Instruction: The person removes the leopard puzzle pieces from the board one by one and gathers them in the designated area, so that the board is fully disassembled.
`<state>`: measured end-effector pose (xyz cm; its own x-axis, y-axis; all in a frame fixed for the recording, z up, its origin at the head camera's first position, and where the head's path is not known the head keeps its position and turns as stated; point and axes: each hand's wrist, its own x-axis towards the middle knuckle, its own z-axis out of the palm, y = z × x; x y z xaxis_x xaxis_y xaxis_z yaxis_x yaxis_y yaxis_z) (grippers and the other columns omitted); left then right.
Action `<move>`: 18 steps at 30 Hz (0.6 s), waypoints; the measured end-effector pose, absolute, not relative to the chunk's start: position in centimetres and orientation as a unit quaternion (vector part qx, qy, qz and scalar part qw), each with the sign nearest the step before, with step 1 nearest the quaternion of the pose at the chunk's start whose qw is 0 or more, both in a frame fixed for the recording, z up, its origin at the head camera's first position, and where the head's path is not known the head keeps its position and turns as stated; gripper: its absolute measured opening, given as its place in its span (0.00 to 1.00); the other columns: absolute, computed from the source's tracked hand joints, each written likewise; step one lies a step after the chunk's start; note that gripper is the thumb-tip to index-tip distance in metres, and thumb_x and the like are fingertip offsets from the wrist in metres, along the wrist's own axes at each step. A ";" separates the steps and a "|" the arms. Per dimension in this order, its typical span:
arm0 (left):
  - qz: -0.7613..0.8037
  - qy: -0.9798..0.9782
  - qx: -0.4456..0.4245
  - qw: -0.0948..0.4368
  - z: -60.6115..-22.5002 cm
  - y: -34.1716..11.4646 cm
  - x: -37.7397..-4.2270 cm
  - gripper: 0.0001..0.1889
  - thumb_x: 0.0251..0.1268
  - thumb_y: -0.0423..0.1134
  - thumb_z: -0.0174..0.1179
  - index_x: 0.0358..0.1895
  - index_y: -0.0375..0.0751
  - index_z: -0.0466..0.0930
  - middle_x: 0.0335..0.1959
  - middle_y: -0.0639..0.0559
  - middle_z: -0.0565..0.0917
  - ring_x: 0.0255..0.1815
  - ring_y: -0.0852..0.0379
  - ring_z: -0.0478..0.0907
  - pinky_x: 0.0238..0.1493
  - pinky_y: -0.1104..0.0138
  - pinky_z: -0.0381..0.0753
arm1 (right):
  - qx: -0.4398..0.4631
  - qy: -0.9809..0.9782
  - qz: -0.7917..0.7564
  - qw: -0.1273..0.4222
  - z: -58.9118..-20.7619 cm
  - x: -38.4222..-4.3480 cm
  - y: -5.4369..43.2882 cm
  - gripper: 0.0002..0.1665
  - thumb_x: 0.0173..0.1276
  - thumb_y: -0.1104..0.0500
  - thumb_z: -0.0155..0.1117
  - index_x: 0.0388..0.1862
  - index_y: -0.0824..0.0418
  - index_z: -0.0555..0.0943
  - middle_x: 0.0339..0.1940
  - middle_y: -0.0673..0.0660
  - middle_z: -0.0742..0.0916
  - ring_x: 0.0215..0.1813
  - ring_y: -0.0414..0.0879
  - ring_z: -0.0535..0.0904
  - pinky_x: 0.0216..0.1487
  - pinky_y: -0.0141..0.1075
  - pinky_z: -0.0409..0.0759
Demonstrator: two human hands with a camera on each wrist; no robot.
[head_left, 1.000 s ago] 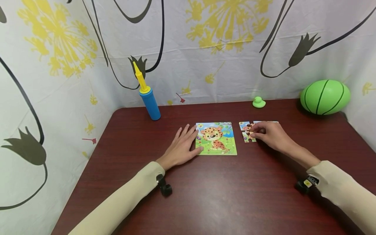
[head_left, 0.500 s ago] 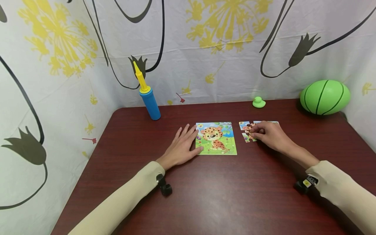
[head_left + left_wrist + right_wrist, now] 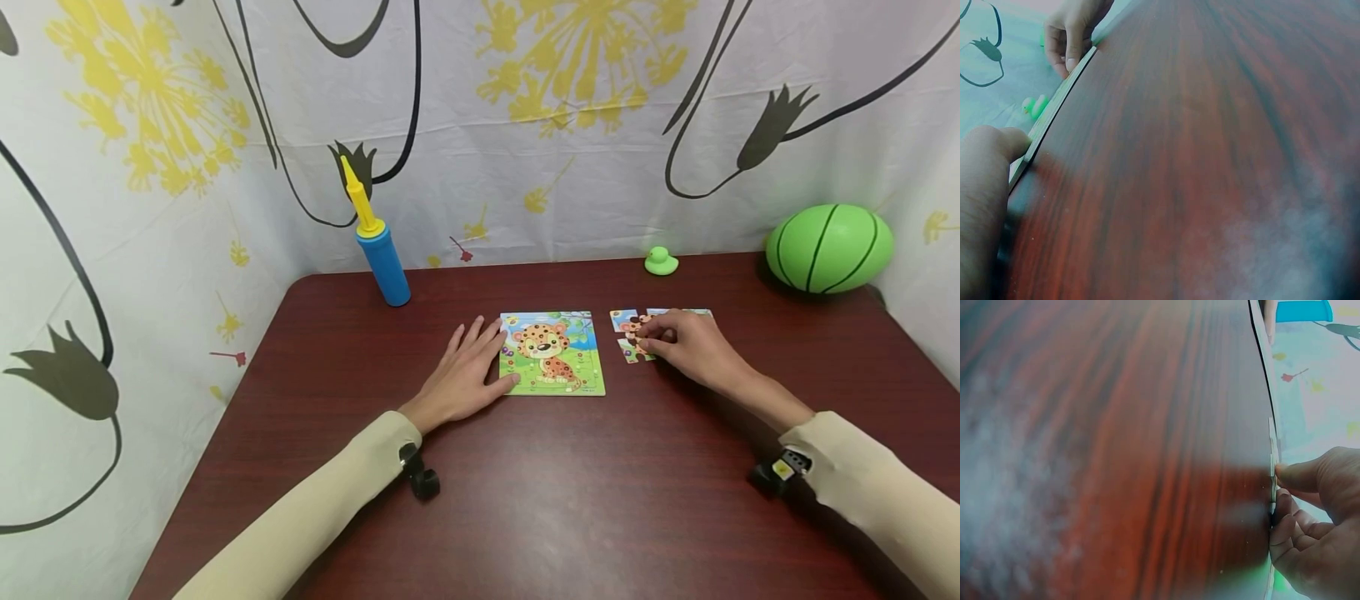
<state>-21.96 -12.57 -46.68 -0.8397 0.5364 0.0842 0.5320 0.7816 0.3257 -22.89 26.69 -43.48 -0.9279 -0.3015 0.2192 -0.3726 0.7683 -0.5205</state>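
Observation:
A square puzzle board [image 3: 557,354] with a cartoon leopard cub lies flat on the dark red table. My left hand [image 3: 463,377] rests with spread fingers along its left edge, the thumb over the lower left corner. To the right of the board are puzzle pieces [image 3: 622,320], partly hidden under my right hand [image 3: 693,346]. Its thumb and fingertips pinch a small puzzle piece [image 3: 630,351] low over the table. In the right wrist view, the thumb [image 3: 1300,475] meets the edge of thin pieces, seen side-on. The left wrist view shows the left thumb on the board's edge [image 3: 1063,94].
A blue and yellow hand pump [image 3: 384,258] stands at the back left. Near the back edge sits a green toy duck [image 3: 661,262], and a green ball [image 3: 831,248] lies at the back right corner. Patterned cloth [image 3: 495,150] hangs behind the table [image 3: 510,500].
The lower left puzzle piece by my right fingertips has shifted and turned slightly. My right hand has barely moved; the left hand and the board stay put.

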 end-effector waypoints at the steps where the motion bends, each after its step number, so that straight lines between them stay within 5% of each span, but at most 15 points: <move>1: 0.171 0.944 0.283 0.007 -46.7 -12.6 -22.0 0.47 0.81 0.70 0.51 0.90 0.43 0.58 0.93 0.49 0.52 0.93 0.43 0.40 0.90 0.43 0.36 | 0.179 -0.939 0.289 0.061 -43.5 -22.9 26.7 0.07 0.71 0.66 0.79 0.46 0.65 0.92 0.39 0.56 0.92 0.37 0.48 0.79 0.37 0.36 0.76; 18: 0.176 0.944 0.279 0.010 -46.6 -12.5 -22.0 0.47 0.81 0.70 0.52 0.90 0.43 0.58 0.93 0.49 0.52 0.93 0.43 0.40 0.90 0.42 0.36 | 0.172 -0.942 0.279 0.068 -43.2 -22.6 26.3 0.04 0.73 0.64 0.78 0.43 0.63 0.92 0.35 0.53 0.90 0.35 0.47 0.79 0.39 0.41 0.76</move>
